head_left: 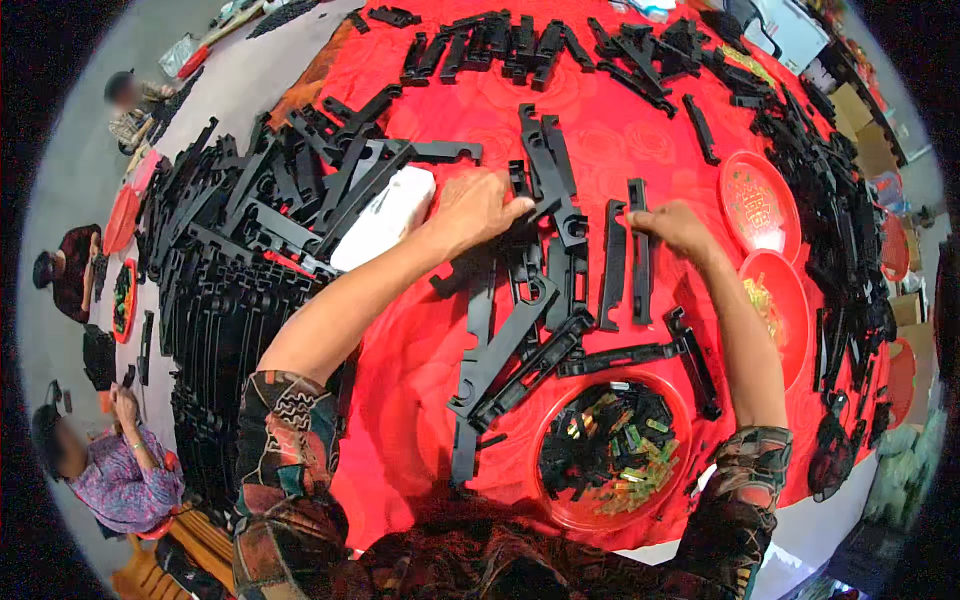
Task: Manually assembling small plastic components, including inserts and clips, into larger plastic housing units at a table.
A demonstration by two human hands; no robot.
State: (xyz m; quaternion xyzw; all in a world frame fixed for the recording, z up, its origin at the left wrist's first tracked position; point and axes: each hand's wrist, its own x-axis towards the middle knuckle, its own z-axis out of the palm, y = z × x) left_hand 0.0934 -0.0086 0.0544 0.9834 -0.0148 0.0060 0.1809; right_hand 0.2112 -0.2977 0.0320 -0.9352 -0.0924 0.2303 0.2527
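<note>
Red tablecloth (645, 145) | 3 people (125, 485) leftward | right hand (680, 228) pinches black strip (641, 275) | left hand (478, 208): grip unclear

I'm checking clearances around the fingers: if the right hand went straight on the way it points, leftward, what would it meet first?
Probably the long black strip at the fingertips of the right hand, perhaps in contact; a second black piece lies just beyond. Depth is unclear.
</note>
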